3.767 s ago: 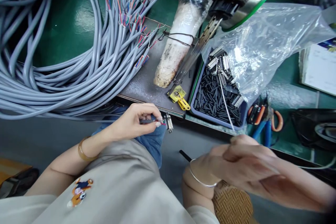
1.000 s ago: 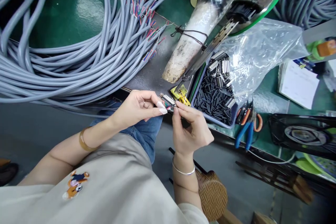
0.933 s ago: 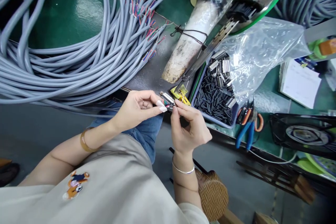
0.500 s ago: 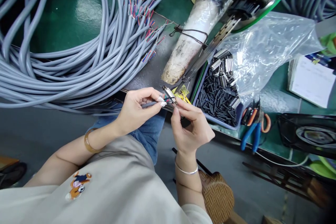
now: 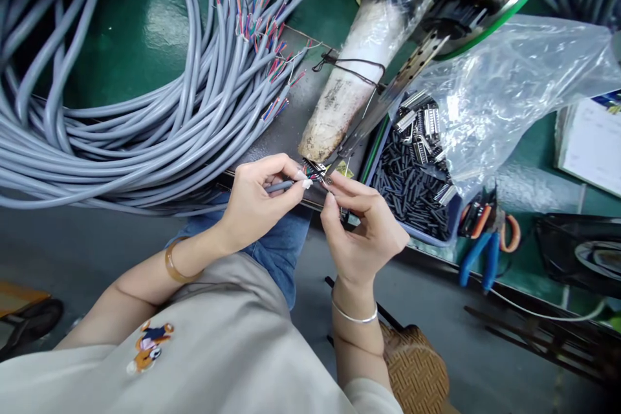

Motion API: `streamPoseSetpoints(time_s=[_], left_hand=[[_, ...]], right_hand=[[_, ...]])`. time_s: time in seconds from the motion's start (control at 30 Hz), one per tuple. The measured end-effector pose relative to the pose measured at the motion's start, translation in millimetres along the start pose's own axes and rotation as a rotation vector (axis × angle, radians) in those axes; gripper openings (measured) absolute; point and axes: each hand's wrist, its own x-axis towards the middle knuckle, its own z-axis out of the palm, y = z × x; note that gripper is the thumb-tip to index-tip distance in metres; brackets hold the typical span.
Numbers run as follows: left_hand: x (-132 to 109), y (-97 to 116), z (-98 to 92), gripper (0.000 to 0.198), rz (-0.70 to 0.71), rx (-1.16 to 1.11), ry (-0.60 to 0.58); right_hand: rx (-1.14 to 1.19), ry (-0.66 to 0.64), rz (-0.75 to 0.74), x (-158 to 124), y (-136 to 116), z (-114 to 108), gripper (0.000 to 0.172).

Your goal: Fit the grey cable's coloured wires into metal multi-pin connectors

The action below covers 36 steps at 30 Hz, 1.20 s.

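My left hand is closed, pinching the end of a grey cable between thumb and fingertips. Thin coloured wires fan out of that end toward a small metal multi-pin connector. At the connector's near end, the fingertips of my right hand are pressed together on it; fingers partly cover it. Just above, the dark tip of a soldering iron with a perforated metal sleeve comes down to the connector. Whether the tip touches the pins is too small to tell.
A bundle of grey cables with stripped ends lies left. A white wrapped tube slants over the work. To the right are a blue bin of black sleeves and connectors, a plastic bag, blue-handled pliers and a stool.
Both hands have brought the connector slightly away from my body, in under the iron's tip and the wrapped tube. The view has shifted, so most things appear farther right.
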Motion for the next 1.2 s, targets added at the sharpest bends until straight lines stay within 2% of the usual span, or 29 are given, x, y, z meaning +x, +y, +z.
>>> streamPoseSetpoints(time_s=[0.2,0.53,0.77,1.2], left_hand=[[0.1,5.3,1.0,0.01,0.016,0.012,0.012],[3.1,11.8,0.5,0.014,-0.043,-0.09,0.017],[4.3,7.1,-1.1,0.014,-0.116,-0.1,-0.03],[6.0,15.1,-1.6,0.017,-0.105,-0.126,-0.005]], right_hand=[[0.032,-0.011,0.009,5.4,-1.1,-4.3,0.017],[-0.191,0.001,-0.121,17.6,-8.0,-6.1,0.018],[-0.169,-0.016,-0.095,13.1,-4.6,-6.7,0.015],[-0.19,0.034,-0.122,20.6,-7.1,-3.3,0.016]])
